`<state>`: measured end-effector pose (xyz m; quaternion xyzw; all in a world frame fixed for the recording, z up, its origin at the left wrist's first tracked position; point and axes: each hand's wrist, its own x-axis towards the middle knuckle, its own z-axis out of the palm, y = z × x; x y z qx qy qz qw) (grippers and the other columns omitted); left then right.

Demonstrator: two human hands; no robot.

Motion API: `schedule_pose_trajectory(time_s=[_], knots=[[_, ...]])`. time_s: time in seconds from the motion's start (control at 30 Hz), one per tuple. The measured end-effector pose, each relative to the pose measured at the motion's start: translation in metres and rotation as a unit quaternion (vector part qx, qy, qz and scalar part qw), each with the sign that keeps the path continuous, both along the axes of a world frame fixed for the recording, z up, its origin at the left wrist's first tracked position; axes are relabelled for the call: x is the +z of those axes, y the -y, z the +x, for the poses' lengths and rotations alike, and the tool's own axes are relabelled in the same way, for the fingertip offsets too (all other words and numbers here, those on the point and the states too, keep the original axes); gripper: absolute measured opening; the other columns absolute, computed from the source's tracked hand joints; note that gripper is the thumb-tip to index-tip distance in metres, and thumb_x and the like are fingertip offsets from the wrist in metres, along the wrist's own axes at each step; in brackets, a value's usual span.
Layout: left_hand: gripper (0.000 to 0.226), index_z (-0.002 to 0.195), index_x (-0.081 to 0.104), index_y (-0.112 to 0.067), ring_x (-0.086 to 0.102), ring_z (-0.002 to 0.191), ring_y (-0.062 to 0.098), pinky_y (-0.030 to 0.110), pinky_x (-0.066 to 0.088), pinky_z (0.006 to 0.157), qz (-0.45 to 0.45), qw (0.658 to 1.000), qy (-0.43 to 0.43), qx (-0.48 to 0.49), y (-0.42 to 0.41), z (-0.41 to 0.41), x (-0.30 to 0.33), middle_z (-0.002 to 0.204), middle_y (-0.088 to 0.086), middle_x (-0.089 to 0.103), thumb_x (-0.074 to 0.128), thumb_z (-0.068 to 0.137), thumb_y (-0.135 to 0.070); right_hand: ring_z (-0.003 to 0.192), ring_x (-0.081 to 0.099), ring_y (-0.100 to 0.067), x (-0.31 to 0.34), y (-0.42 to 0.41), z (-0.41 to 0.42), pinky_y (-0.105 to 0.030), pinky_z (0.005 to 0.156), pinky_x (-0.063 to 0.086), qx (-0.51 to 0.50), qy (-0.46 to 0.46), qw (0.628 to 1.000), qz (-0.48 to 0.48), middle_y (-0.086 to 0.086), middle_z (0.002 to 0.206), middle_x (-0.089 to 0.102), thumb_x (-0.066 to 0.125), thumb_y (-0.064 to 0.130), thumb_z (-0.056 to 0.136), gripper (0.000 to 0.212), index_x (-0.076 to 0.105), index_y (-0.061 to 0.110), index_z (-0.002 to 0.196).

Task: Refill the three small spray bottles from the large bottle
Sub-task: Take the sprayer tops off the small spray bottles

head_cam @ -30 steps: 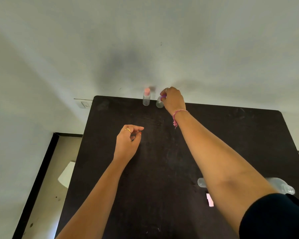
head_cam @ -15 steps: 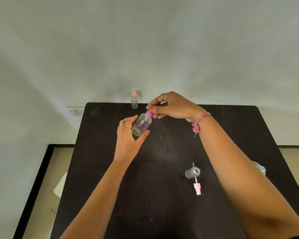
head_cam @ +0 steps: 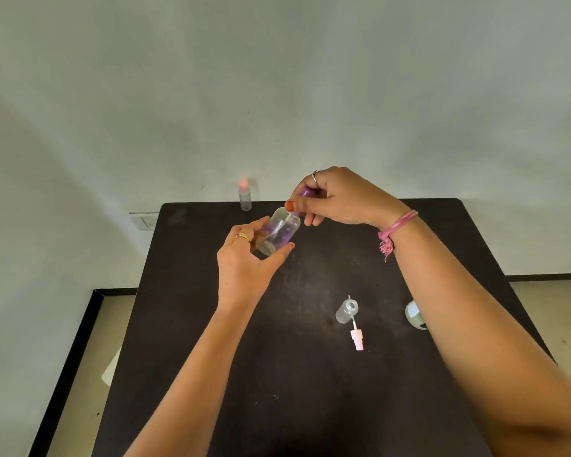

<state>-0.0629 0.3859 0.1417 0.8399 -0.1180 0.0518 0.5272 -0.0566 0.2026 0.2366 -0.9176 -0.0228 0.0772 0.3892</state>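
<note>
A small clear spray bottle [head_cam: 279, 231] with a purple cap [head_cam: 303, 193] is tilted in the air above the black table [head_cam: 211, 341]. My left hand [head_cam: 244, 258] grips its body, and my right hand [head_cam: 337, 196] pinches the purple cap. A second small bottle [head_cam: 346, 311] stands open on the table, its pink spray head [head_cam: 357, 339] lying beside it. A third small bottle [head_cam: 244, 196] with an orange-pink cap stands at the table's far edge. The large clear bottle [head_cam: 414, 315] shows only partly behind my right forearm.
A pale wall rises behind the table, with a switch plate [head_cam: 144, 221] at the left. Beige floor and a white object [head_cam: 111, 367] lie below the table's left edge.
My right hand lifted the purple-capped bottle from the table's far edge and brought it nearer. My left hand closed around its body. The view tilted down.
</note>
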Motion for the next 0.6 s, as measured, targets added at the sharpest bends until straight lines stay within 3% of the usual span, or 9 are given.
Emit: schedule_pose_trajectory(time_s=[0.23,0.4,0.53,0.6], knots=[[0.059,0.127,0.062,-0.020,0.067,0.092,-0.002,0.009,0.052,0.078,-0.065,0.994,-0.066,-0.061,-0.002,-0.018,0.018,0.107,-0.013,0.068,0.083,0.073,-0.033,0.077,0.068,-0.011,0.018,0.019,-0.024,-0.024,0.081,0.055,0.059,0.036,0.998,0.000,-0.002,0.095,0.070,0.066,0.018,0.090,0.021,0.069,0.013,0.110],[0.057,0.127,0.062,-0.021,0.067,0.093,-0.004,0.010,0.053,0.078,-0.083,0.990,-0.078,-0.085,0.002,-0.034,0.021,0.105,-0.016,0.067,0.081,0.074,-0.033,0.083,0.071,-0.015,0.036,0.027,-0.037,-0.022,0.079,0.056,0.070,-0.014,0.997,0.038,0.003,0.108,0.069,0.074,0.019,0.081,0.037,0.065,0.017,0.117],[0.056,0.125,0.063,-0.022,0.066,0.093,-0.006,0.011,0.053,0.079,-0.082,0.991,-0.074,-0.076,0.004,-0.042,0.022,0.103,-0.022,0.066,0.082,0.073,-0.032,0.067,0.071,-0.013,0.041,0.024,-0.042,-0.020,0.056,0.054,0.017,0.017,0.999,0.026,0.003,0.084,0.075,0.075,0.038,0.078,0.034,0.071,0.012,0.098],[0.056,0.126,0.062,-0.022,0.067,0.094,0.000,0.015,0.055,0.082,-0.078,0.991,-0.074,-0.074,0.004,-0.044,0.022,0.107,-0.015,0.067,0.082,0.074,-0.032,0.069,0.071,-0.014,0.041,0.025,-0.045,-0.023,0.061,0.055,0.024,0.030,0.999,0.003,0.005,0.084,0.075,0.077,0.033,0.078,0.026,0.073,0.013,0.094]])
